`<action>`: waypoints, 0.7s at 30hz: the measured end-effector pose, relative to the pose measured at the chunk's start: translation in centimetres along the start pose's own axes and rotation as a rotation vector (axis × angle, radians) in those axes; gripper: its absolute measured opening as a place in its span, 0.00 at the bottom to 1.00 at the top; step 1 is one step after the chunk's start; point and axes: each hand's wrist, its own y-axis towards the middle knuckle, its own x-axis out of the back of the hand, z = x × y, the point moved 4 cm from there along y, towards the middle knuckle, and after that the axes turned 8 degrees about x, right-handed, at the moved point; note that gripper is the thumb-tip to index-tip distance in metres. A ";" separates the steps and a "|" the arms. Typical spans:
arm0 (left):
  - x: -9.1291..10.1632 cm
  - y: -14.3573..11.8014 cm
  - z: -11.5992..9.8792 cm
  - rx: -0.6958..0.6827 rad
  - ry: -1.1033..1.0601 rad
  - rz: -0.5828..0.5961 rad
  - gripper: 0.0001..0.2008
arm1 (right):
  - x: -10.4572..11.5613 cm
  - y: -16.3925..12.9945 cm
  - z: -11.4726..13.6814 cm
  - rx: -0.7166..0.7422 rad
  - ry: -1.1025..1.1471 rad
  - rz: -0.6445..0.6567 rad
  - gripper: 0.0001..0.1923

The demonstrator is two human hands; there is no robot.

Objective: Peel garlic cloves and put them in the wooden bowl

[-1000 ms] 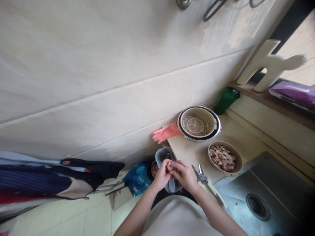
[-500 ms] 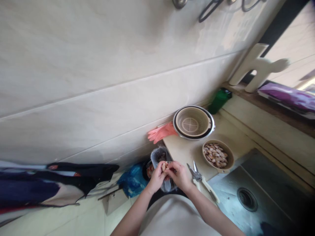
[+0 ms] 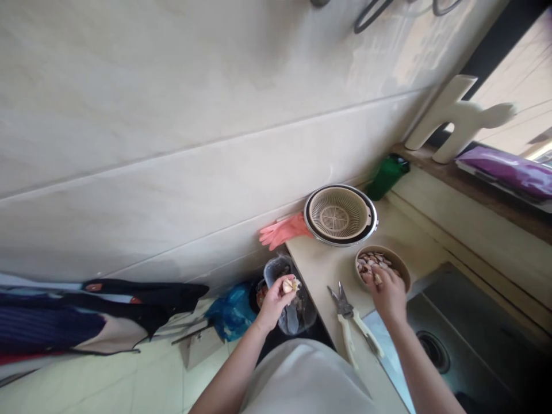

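Observation:
My left hand (image 3: 276, 299) is shut on a partly broken garlic bulb (image 3: 288, 284), held over a clear plastic container (image 3: 288, 313) that hangs off the counter's left end. My right hand (image 3: 388, 290) reaches over the tan bowl (image 3: 399, 265) of garlic cloves and pinches one clove (image 3: 378, 278) at its fingertips. Kitchen scissors (image 3: 351, 322) with pale handles lie on the counter between the two hands.
A beige colander in a steel basin (image 3: 340, 214) stands by the wall, with a pink rubber glove (image 3: 282, 231) to its left and a green bottle (image 3: 386, 175) behind. A steel sink (image 3: 435, 351) lies at the right. Blue bag (image 3: 233, 313) and clothes on the floor.
My hands were together on the garlic bulb over the container. My right hand has moved right to the bowl with a clove; my left hand stays with the bulb.

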 end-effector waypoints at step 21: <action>1.1 -0.3 3.5 -0.064 0.332 -0.448 0.10 | -13.8 -7.9 16.8 -0.082 0.260 0.632 0.17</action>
